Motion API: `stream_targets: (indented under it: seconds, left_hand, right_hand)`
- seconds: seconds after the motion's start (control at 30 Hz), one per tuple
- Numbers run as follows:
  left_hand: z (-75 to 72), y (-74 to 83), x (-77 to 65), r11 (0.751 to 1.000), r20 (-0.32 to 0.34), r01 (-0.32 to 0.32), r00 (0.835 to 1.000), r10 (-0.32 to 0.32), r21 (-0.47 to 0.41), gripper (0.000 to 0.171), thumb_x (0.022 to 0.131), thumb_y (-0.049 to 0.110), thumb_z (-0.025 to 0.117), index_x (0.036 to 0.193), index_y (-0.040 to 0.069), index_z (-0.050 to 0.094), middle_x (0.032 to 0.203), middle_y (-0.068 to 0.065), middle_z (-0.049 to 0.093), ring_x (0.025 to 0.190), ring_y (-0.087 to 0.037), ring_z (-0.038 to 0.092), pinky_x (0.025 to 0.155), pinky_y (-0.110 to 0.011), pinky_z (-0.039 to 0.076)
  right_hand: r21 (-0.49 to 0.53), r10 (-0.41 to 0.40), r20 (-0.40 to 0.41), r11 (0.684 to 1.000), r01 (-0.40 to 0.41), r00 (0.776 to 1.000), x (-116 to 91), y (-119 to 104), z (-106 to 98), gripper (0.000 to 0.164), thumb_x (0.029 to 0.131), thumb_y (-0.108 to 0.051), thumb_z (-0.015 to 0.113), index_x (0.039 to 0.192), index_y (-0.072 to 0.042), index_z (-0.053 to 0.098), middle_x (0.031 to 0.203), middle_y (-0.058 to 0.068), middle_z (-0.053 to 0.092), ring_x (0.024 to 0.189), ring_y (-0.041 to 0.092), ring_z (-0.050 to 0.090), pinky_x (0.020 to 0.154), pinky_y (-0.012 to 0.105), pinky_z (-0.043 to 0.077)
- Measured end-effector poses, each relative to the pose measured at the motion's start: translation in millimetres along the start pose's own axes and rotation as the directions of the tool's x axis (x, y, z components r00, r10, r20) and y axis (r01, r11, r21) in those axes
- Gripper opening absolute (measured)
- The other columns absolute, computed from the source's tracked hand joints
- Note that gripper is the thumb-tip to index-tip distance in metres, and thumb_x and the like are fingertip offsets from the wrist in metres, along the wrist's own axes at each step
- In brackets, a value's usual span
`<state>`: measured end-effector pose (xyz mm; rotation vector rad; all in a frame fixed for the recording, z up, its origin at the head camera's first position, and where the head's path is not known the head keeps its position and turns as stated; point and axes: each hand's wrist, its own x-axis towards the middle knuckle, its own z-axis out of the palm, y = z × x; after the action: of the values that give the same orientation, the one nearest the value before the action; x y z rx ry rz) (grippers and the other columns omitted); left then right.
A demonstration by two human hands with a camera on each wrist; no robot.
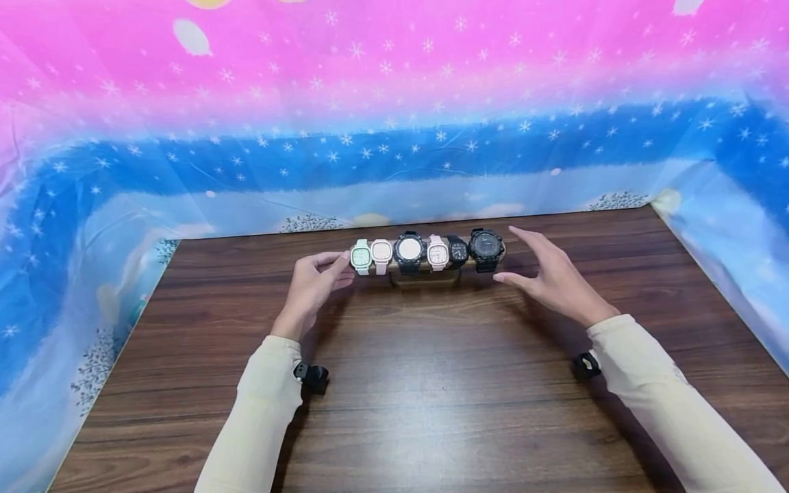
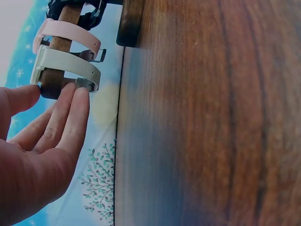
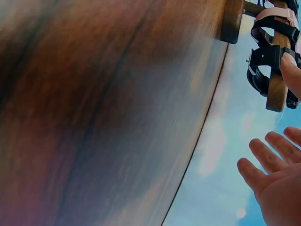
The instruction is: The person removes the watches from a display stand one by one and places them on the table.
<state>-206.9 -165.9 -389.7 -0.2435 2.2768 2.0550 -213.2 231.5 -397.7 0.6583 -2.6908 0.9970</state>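
In the head view, six watches line a wooden stand near the back of the table; the left hand pinches its mint-green-watch end, while the right hand spreads wide (holding nothing) beside the rightmost black watch. The left wrist view shows thumb and fingers bracketing that end. In the right wrist view the fingers are clear of the stand; thumb contact, I cannot tell.

No text or number can be read. The mint watch at the left, the pink watch right of centre, and the small black watch and large black watch farther right bear marks too small to make out.
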Motion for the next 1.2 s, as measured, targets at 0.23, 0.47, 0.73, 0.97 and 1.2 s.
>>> stream_targets:
  seconds: [0.23, 0.47, 0.73, 0.97, 1.2]
  left_hand:
    - [-0.4, 0.6, 0.3, 0.999, 0.003, 0.011, 1.0, -0.011, -0.044, 0.037, 0.103, 0.018, 0.063, 0.128, -0.009, 0.063, 0.101, -0.014, 0.072, 0.098, -0.029, 0.073, 0.089, -0.036, 0.06]
    - [-0.4, 0.6, 1.0, 0.998, 0.002, 0.019, 1.0, -0.018, -0.066, 0.037, 0.102, 0.017, 0.063, 0.128, -0.01, 0.062, 0.095, -0.009, 0.072, 0.096, -0.028, 0.073, 0.09, -0.036, 0.06]
    - [0.0, 1.5, 0.5, 0.998, 0.005, 0.02, 1.0, -0.02, -0.065, 0.036, 0.102, 0.016, 0.063, 0.128, -0.01, 0.062, 0.095, -0.008, 0.072, 0.097, -0.029, 0.073, 0.091, -0.037, 0.06]
    - [-0.1, 1.9, 0.9, 0.998, 0.008, 0.023, 1.0, -0.023, -0.057, 0.036, 0.102, 0.016, 0.063, 0.128, -0.01, 0.062, 0.094, -0.008, 0.072, 0.097, -0.029, 0.073, 0.088, -0.033, 0.061]
    - [-0.2, 2.2, 1.4, 0.998, 0.01, 0.026, 1.0, -0.026, -0.049, 0.036, 0.102, 0.016, 0.063, 0.127, -0.01, 0.062, 0.093, -0.008, 0.072, 0.098, -0.029, 0.073, 0.088, -0.032, 0.061]
  right_hand:
    - [0.053, -0.025, -0.013, 0.998, 0.026, 1.0, 7.1, -1.5, 4.7, 0.088, 0.08, -0.024, 0.089, 0.152, -0.004, 0.042, 0.148, 0.021, 0.049, 0.136, 0.039, 0.046, 0.113, 0.059, 0.038]
    - [0.147, -0.033, 0.012, 0.989, 0.031, 0.999, 16.1, -4.4, 6.1, 0.087, 0.077, -0.017, 0.091, 0.15, -0.003, 0.046, 0.147, 0.017, 0.051, 0.133, 0.04, 0.051, 0.111, 0.055, 0.043]
    - [0.2, -0.091, 0.037, 0.976, 0.082, 0.995, 25.8, -7.6, 4.8, 0.082, 0.075, -0.009, 0.091, 0.146, -0.002, 0.051, 0.146, 0.016, 0.052, 0.132, 0.036, 0.051, 0.111, 0.052, 0.044]
    - [0.158, -0.11, 0.072, 0.983, 0.098, 0.991, 31.6, -7.4, 3.9, 0.081, 0.074, -0.013, 0.092, 0.145, -0.002, 0.053, 0.145, 0.015, 0.054, 0.132, 0.035, 0.052, 0.111, 0.051, 0.044]
    - [0.17, -0.121, 0.079, 0.98, 0.106, 0.989, 34.6, -7.1, 4.6, 0.079, 0.073, -0.009, 0.092, 0.142, 0.0, 0.055, 0.142, 0.017, 0.056, 0.129, 0.035, 0.055, 0.111, 0.048, 0.045]
